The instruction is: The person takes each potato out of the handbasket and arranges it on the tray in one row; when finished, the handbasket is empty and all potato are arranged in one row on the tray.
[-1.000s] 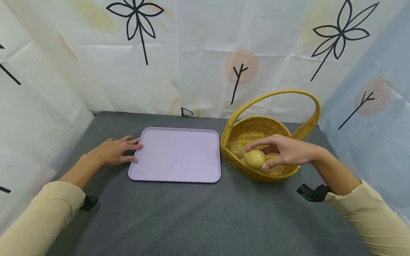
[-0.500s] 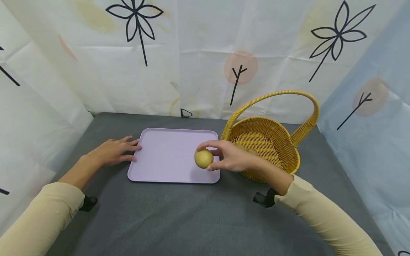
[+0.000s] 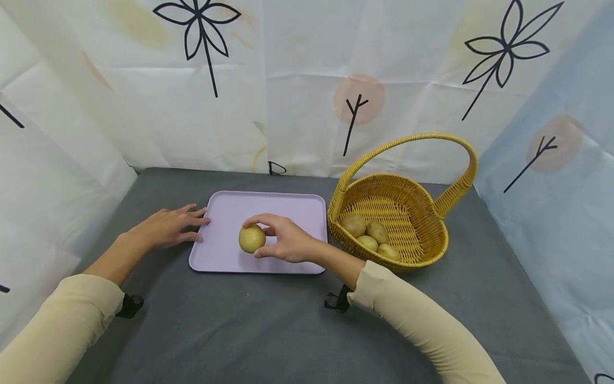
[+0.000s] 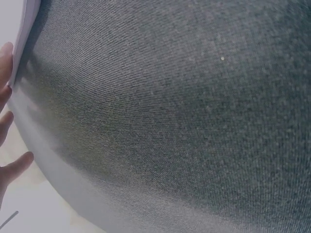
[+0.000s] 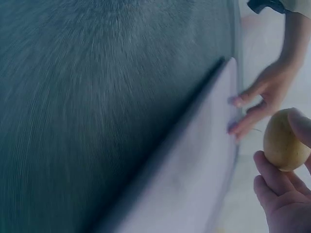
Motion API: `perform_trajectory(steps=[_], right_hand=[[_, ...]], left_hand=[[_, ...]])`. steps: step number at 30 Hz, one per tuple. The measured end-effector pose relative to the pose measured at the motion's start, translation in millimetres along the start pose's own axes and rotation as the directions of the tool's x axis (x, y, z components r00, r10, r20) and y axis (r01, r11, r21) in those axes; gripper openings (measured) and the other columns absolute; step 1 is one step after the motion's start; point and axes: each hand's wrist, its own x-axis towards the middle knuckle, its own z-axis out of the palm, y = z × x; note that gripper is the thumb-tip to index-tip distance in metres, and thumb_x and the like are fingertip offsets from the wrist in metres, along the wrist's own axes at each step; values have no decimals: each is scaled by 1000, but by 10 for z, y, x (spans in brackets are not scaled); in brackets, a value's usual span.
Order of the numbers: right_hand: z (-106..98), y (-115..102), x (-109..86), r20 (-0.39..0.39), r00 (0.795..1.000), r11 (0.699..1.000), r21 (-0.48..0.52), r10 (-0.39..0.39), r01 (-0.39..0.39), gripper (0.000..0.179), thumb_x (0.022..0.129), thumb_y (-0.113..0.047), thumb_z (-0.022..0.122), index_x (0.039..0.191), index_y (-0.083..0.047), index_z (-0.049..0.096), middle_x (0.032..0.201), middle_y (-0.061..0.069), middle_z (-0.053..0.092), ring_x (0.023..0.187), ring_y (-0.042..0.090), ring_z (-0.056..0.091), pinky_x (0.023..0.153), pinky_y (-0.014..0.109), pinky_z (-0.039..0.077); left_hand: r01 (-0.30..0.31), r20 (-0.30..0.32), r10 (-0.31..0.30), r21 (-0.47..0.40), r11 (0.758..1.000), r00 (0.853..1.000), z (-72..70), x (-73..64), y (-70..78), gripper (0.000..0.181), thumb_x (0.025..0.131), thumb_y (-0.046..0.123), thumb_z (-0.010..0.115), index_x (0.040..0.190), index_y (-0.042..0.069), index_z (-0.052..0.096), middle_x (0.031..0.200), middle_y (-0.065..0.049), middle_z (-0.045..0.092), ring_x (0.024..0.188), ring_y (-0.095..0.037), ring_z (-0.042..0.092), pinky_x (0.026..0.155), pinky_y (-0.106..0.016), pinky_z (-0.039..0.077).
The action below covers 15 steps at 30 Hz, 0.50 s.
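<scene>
A round yellowish potato [image 3: 252, 239] is pinched between the thumb and fingers of my right hand [image 3: 287, 239], held over the middle of the lilac tray [image 3: 220, 256]. The right wrist view shows the same potato [image 5: 284, 141] up close, raised above the tray surface. My left hand [image 3: 172, 228] lies at the tray's left edge, fingers spread and fingertips touching the rim. In the left wrist view only the fingers [image 4: 17, 167] of that hand show, at the left border.
A yellow wicker basket [image 3: 431, 256] with a tall arched handle stands right of the tray, with several potatoes [image 3: 354, 225] in its near left side. Grey cloth [image 3: 249, 320] covers the table. Patterned white curtains [image 3: 297, 117] hang behind and at both sides.
My right hand has lifted the potato out of the basket and carried it left over the tray. The left hand has stayed at the tray's edge.
</scene>
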Motion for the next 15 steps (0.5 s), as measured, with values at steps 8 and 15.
perform_trajectory(steps=[8, 15], right_hand=[[387, 146, 274, 32, 999, 995, -100, 31, -28, 55, 83, 1, 79, 133, -1, 56, 137, 11, 55, 128, 14, 49, 100, 20, 42], [593, 121, 394, 110, 994, 966, -258, 5, 24, 58, 86, -6, 78, 137, -6, 52, 138, 8, 54, 121, 10, 49, 98, 17, 39]], left_hand=[[-32, -12, 32, 8, 999, 999, -16, 7, -25, 56, 91, 40, 70, 135, 7, 63, 146, -23, 48, 136, -51, 39, 88, -64, 44], [-15, -6, 15, -15, 1000, 1000, -10, -3, -7, 56, 91, 39, 70, 136, 6, 62, 147, -23, 47, 137, -52, 36, 90, -72, 37]])
